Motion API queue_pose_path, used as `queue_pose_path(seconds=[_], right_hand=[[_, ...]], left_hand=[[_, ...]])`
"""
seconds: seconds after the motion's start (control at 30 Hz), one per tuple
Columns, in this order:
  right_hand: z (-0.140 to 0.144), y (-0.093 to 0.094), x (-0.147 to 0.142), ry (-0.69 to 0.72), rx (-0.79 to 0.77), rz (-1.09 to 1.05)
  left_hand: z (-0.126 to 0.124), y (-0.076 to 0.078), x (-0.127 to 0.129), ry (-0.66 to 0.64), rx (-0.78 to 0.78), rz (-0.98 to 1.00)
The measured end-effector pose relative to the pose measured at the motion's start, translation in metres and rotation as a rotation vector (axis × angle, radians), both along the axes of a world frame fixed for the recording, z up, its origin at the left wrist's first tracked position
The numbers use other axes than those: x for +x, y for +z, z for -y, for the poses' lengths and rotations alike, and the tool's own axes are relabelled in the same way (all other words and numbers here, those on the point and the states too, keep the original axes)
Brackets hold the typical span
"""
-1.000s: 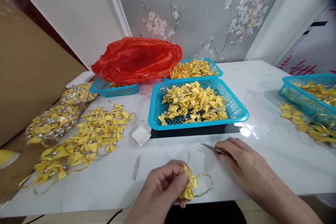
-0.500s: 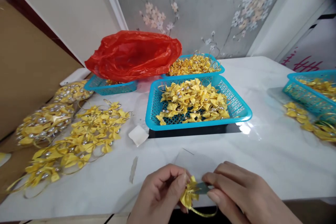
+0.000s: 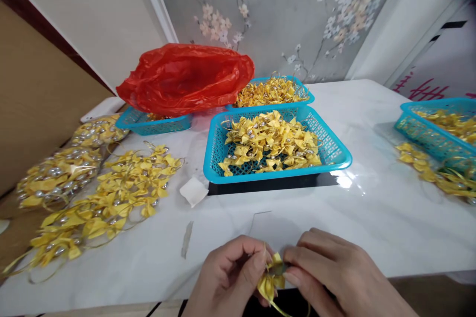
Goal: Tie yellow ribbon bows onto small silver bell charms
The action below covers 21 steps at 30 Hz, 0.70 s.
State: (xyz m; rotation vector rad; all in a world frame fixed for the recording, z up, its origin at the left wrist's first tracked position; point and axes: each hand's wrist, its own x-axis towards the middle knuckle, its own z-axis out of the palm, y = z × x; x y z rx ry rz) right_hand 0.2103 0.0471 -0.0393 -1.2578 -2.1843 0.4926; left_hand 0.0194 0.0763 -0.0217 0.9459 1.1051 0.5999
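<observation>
While left hand (image 3: 226,280) pinches bow (image 3: 270,280) and right hand (image 3: 327,272) pinches scissors (image 3: 279,268) beside fingertips, best snipping close, steady.

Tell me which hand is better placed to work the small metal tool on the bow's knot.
Right, probably. The right hand already presses the metal tool against the yellow bow, while the left hand pinches the bow steady.

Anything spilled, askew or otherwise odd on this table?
Mostly orderly. Loose yellow bows lie heaped on the table outside the baskets, a red plastic bag slumps over the far-left blue basket, and a paper scrap lies loose.
</observation>
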Motion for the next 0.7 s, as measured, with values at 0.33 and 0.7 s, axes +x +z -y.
queue_pose_path(seconds=[0.33,0.7], right_hand=[[0.0032,-0.0024,0.0049,0.045,-0.107,-0.005],[0.0033,0.0003,0.0053,0.058,-0.253,-0.049]], left_hand=[[-0.0003,-0.0029,-0.0023,-0.043,-0.006,0.013],[0.0015,-0.0072,-0.0046,-0.049,0.003,0.093]])
